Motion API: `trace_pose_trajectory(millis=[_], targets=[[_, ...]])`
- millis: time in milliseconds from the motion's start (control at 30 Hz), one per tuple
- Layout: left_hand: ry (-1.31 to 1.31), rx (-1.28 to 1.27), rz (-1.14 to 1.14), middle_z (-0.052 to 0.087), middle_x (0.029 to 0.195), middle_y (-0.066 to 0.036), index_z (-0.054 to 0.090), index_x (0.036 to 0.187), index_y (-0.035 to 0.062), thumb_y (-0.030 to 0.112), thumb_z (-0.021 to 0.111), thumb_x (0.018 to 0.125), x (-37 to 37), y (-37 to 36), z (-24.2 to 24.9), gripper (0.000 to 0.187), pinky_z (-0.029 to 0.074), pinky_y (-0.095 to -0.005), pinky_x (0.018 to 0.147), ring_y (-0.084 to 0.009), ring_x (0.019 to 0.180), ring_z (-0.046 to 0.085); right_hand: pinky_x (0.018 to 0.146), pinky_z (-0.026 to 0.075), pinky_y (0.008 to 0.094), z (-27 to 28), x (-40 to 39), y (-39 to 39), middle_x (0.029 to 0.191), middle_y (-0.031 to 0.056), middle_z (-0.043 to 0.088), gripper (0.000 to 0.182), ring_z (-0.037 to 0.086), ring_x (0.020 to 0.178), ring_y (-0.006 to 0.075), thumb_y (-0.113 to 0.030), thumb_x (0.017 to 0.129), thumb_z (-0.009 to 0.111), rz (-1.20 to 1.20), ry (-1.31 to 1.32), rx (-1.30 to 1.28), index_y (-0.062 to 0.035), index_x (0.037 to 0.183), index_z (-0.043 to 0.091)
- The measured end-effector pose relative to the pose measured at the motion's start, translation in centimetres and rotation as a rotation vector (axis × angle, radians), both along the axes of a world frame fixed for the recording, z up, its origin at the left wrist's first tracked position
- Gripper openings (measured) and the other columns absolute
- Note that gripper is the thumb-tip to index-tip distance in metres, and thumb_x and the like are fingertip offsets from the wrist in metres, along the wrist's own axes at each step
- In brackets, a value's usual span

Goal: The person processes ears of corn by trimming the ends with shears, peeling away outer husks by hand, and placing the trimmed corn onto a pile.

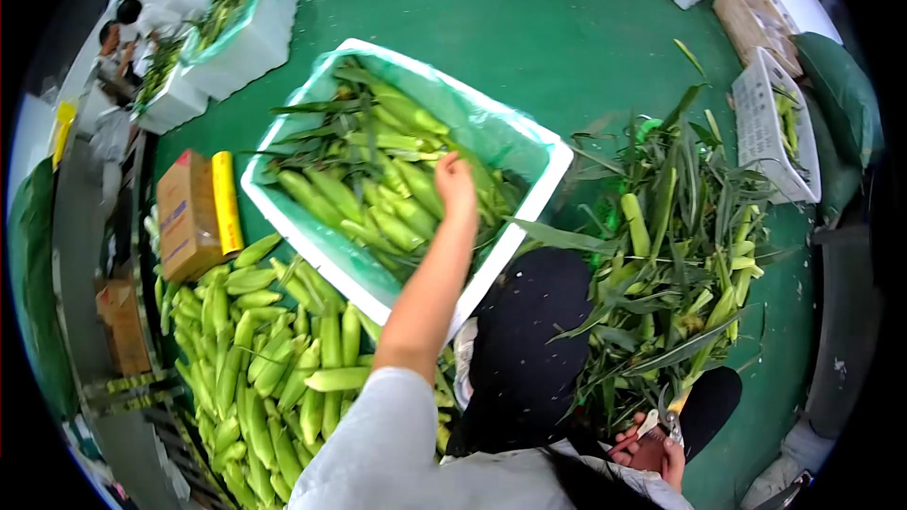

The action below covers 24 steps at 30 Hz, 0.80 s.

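Note:
My left hand (pixel 455 179) reaches into a white foam box (pixel 312 250) lined with green plastic film. Its fingers are curled at the end of an ear of corn (pixel 425 155), partly hiding the grip. More green husked ears of corn (pixel 397 227) with long leaves fill the box around it. Low at the right, beside my knee, my right hand (pixel 669 463) is closed around pruning shears (pixel 672 423), whose metal blades point up. A large pile of trimmed corn (pixel 265 368) lies on the left, below the box.
Cut leaves and stalks (pixel 661 293) are heaped to my right. A cardboard box (pixel 187 212) and a yellow roll (pixel 226 201) stand left. Further foam boxes (pixel 246 52) and a seated person (pixel 115 61) are back left; a white crate (pixel 765 146) stands right.

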<state>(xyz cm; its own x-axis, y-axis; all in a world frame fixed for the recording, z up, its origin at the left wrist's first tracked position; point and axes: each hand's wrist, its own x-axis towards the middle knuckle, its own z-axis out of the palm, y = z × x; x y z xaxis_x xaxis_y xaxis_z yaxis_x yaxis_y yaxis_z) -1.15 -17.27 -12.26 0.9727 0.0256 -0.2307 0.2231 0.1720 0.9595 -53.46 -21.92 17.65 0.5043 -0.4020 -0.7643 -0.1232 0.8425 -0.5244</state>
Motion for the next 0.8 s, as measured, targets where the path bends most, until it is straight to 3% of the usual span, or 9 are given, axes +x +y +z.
trace_pose_trajectory(millis=[33, 67, 100, 200, 400, 467, 533, 667, 800], targets=[[0.105, 0.175, 0.12, 0.068, 0.102, -0.016, 0.062, 0.116, -0.002, 0.012, 0.057, 0.09, 2.1, -0.8, -6.2, 0.03, 0.051, -0.0358, 0.081, -0.0276, 0.091, 0.065, 0.095, 0.05, 0.0469, -1.3, -1.4, -0.6, 0.114, 0.0178, 0.061, 0.07, 0.06, 0.111, 0.0323, -0.045, 0.089, 0.057, 0.029, -0.068, 0.021, 0.0033, 0.138, 0.043], [0.204, 0.481, -0.01, 0.068, 0.106, -0.021, 0.064, 0.115, -0.0025, 0.016, 0.057, 0.09, 3.2, -1.4, -11.8, 0.032, 0.05, -0.0405, 0.085, -0.0358, 0.093, 0.065, 0.099, 0.048, 0.0461, -3.2, -3.2, -0.8, 0.116, 0.0182, 0.062, 0.073, 0.06, 0.112, 0.0331, -0.046, 0.088, 0.058, 0.027, -0.083, -0.031, 0.0036, 0.139, 0.043], [0.368, 0.486, -0.184, 0.063, 0.116, -0.025, 0.057, 0.126, -0.0018, 0.021, 0.059, 0.091, 2.9, -2.4, -12.0, 0.042, 0.048, -0.0435, 0.091, -0.0399, 0.105, 0.06, 0.1, 0.047, 0.0457, -3.9, -4.3, -1.1, 0.118, 0.0178, 0.062, 0.073, 0.059, 0.114, 0.0335, -0.046, 0.088, 0.058, 0.013, -0.045, -0.024, 0.0034, 0.139, 0.042], [0.401, 0.782, -0.144, 0.053, 0.13, -0.022, 0.042, 0.14, -0.0011, 0.026, 0.059, 0.092, 0.7, -6.9, -9.3, 0.058, 0.046, -0.0452, 0.097, -0.0397, 0.117, 0.052, 0.106, 0.042, 0.044, -10.9, -16.3, -5.5, 0.14, 0.0168, 0.051, 0.076, 0.053, 0.124, 0.0312, -0.046, 0.091, 0.056, 0.148, 0.061, 0.174, 0.0023, 0.146, 0.036], [0.607, 1.309, 0.019, 0.047, 0.132, -0.012, 0.03, 0.148, 0.0038, 0.025, 0.048, 0.101, 5.8, -12.1, -14.3, 0.055, 0.051, -0.0424, 0.092, -0.0288, 0.114, 0.052, 0.103, 0.045, 0.042, -16.5, -23.8, -9.7, 0.138, 0.0181, 0.053, 0.07, 0.055, 0.124, 0.0326, -0.041, 0.093, 0.06, 0.668, 0.155, -0.301, 0.0036, 0.143, 0.04], [0.498, 1.33, -0.011, 0.049, 0.131, -0.012, 0.031, 0.146, 0.0035, 0.026, 0.047, 0.101, 5.4, -10.8, -15.1, 0.053, 0.051, -0.0431, 0.092, -0.0293, 0.114, 0.053, 0.104, 0.044, 0.0444, -12.3, -16.2, -4.5, 0.135, 0.0193, 0.054, 0.065, 0.055, 0.121, 0.033, -0.037, 0.093, 0.059, 0.021, 0.085, 0.128, 0.0026, 0.141, 0.041], [0.619, 1.017, 0.05, 0.052, 0.129, -0.012, 0.035, 0.141, 0.0037, 0.029, 0.051, 0.1, 4.9, -9.5, -13.1, 0.052, 0.051, -0.0434, 0.09, -0.0292, 0.115, 0.054, 0.105, 0.042, 0.0469, -10.6, -13.3, -2.0, 0.131, 0.0205, 0.055, 0.06, 0.056, 0.117, 0.0334, -0.033, 0.093, 0.059, -0.22, 0.053, 0.256, 0.0015, 0.139, 0.043], [0.486, 1.298, -0.295, 0.052, 0.131, -0.015, 0.038, 0.138, 0.0032, 0.039, 0.059, 0.094, 3.7, -8.2, -10.1, 0.06, 0.049, -0.0446, 0.092, -0.0315, 0.12, 0.053, 0.108, 0.04, 0.0513, -8.8, -10.1, -0.6, 0.13, 0.0255, 0.056, 0.055, 0.056, 0.118, 0.0373, -0.023, 0.094, 0.057, -0.347, -0.175, 0.318, 0.0015, 0.141, 0.041], [0.565, 1.235, -0.08, 0.042, 0.139, -0.02, 0.018, 0.153, 0.0027, 0.04, 0.062, 0.089, 5.6, -10.5, -18.8, 0.086, 0.04, -0.0471, 0.102, -0.0356, 0.121, 0.05, 0.112, 0.038, 0.0517, -4.7, -5.6, -0.8, 0.136, 0.0251, 0.052, 0.053, 0.049, 0.13, 0.0385, -0.016, 0.093, 0.06, -0.176, -0.212, -0.101, -0.0026, 0.142, 0.042]])
